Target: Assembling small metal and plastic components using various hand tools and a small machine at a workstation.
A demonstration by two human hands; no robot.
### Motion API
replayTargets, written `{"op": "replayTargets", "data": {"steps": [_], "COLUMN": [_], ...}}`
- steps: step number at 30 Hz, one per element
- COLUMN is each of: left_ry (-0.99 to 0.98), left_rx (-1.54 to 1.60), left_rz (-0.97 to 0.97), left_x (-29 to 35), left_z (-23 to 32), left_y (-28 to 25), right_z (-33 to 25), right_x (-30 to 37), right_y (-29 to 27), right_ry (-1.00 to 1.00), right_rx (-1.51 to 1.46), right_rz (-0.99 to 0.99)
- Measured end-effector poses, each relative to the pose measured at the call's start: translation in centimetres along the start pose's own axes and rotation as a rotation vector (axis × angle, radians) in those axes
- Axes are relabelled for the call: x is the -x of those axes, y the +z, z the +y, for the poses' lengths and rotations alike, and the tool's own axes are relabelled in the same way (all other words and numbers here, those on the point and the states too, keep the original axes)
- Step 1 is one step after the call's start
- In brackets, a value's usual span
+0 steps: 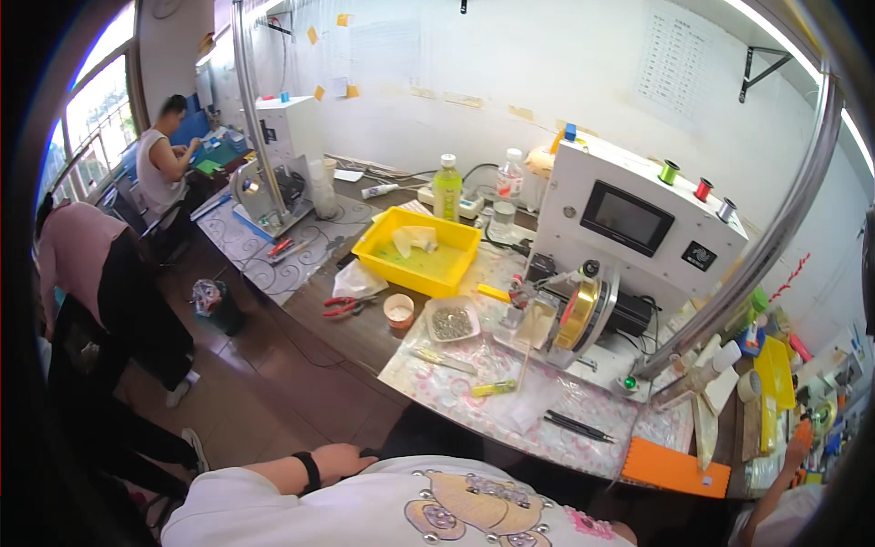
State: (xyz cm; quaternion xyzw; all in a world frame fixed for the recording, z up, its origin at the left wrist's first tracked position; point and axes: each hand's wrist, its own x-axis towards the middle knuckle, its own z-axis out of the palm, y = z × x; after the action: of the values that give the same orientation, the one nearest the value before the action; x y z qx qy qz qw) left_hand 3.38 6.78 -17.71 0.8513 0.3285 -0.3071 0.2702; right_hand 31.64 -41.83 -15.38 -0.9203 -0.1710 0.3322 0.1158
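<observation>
My left hand [342,461] rests low in front of my body, below the table's near edge, with a black band [308,471] round the wrist. Its fingers are mostly hidden against something dark, so their grip does not show. My right hand is out of view. Nearest on the table lie a pair of black tweezers [580,426], a yellow-green tool [493,389] and a clear slim tool [444,361]. A white machine [638,196] with a gold wheel [578,314] and a dark screen stands behind them. A square dish [452,319] holds many small grey pieces.
A yellow tray [378,257] sits mid-table, beside red-handled pliers [349,305], a small cup [399,312] and bottles [447,189]. An orange board [675,469] lies at the right corner. Another person's hand [799,443] shows far right; two people [96,273] are at left.
</observation>
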Motion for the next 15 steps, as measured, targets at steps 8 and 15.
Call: {"op": "replayTargets", "data": {"steps": [8,15], "left_ry": [0.243,1.285], "left_rx": [0.642,0.737], "left_rz": [0.463,1.126], "left_x": [7.8,23.6], "left_z": [-7.5,0.9], "left_y": [-13.3,-20.7], "right_z": [-5.5,-17.5], "right_x": [11.5,23.0], "right_y": [-8.5,-18.9], "right_ry": [-0.066,-1.232], "right_rx": [-0.083,-0.309], "right_rz": [0.227,0.373]}}
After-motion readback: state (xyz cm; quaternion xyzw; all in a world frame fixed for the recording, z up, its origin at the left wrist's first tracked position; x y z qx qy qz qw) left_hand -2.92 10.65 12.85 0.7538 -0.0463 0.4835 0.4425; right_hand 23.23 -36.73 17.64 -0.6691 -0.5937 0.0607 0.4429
